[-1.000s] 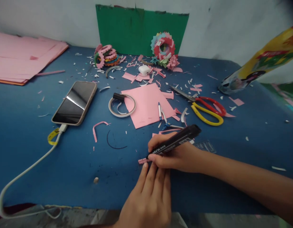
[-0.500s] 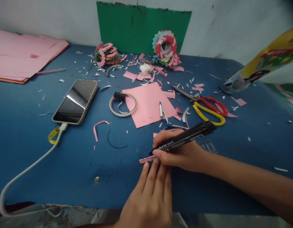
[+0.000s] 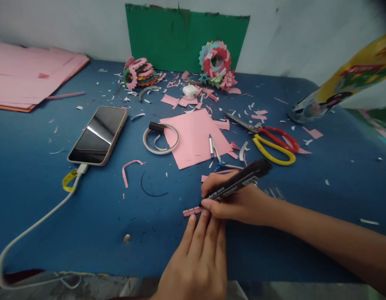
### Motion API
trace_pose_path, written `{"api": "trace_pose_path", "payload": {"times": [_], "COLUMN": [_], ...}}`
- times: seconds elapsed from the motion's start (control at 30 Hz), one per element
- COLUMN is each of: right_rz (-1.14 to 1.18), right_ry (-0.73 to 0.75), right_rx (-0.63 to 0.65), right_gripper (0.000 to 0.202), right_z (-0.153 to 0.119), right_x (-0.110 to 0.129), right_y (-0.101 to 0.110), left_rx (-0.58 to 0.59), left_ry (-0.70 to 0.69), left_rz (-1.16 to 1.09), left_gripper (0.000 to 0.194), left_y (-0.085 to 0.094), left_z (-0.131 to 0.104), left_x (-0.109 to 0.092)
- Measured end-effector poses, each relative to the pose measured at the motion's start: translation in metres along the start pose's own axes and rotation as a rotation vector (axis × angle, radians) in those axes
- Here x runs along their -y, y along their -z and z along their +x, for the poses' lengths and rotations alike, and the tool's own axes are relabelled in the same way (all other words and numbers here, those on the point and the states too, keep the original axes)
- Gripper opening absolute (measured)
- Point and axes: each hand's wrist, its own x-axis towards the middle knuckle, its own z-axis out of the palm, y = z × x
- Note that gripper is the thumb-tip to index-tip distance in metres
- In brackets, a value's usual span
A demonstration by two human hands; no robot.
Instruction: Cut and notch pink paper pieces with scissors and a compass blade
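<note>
A black permanent marker (image 3: pixel 235 183) is gripped in my right hand (image 3: pixel 239 204), slanting up to the right. Its tip meets a narrow pink paper strip (image 3: pixel 191 211) that bears several short dark lines across it. My left hand (image 3: pixel 196 258) lies flat on the blue table with fingers stretched forward, the fingertips at the strip's near edge. The strip's right end is hidden under my hands. Just beyond my right hand lie a pink paper sheet (image 3: pixel 196 137), a white-and-blue pen-like piece (image 3: pixel 211 146) and scissors (image 3: pixel 258 133) with red and yellow handles.
A phone (image 3: pixel 97 135) with a white charging cable (image 3: pixel 39 221) lies left. Near the sheet rests a coiled band (image 3: pixel 161 139). Paper ornaments (image 3: pixel 216 62) and scraps sit at the back, a pink paper stack (image 3: pixel 30 75) back left, a yellow packet (image 3: pixel 346 83) right.
The marker has tilted slightly, its rear end shifting left, with its tip still at the strip. My left hand stays in place. The whole view has shifted slightly.
</note>
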Motion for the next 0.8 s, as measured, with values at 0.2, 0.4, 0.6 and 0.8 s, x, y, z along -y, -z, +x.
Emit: {"api": "trace_pose_path", "payload": {"times": [0.2, 0.4, 0.6, 0.8], "right_rz": [0.002, -0.003, 0.022, 0.125], "right_ry": [0.003, 0.005, -0.008, -0.050], "right_rx": [0.005, 0.009, -0.001, -0.204], "right_gripper": [0.004, 0.004, 0.004, 0.003], "right_z": [-0.0003, -0.0002, 0.0009, -0.0013], "right_x": [0.0013, -0.0006, 0.0007, 0.0041], "right_y": [0.0005, 0.0000, -0.0015, 0.0020], "left_rx": [-0.005, -0.012, -0.009, 0.008], "left_ry": [0.002, 0.000, -0.008, 0.007], "left_rz": [0.003, -0.001, 0.007, 0.003], "left_gripper": [0.037, 0.038, 0.038, 0.039], "left_y": [-0.0010, -0.0016, -0.0003, -0.0003], "left_z": [0.0015, 0.0015, 0.0013, 0.0011], "left_x": [0.0018, 0.0018, 0.0029, 0.0021]}}
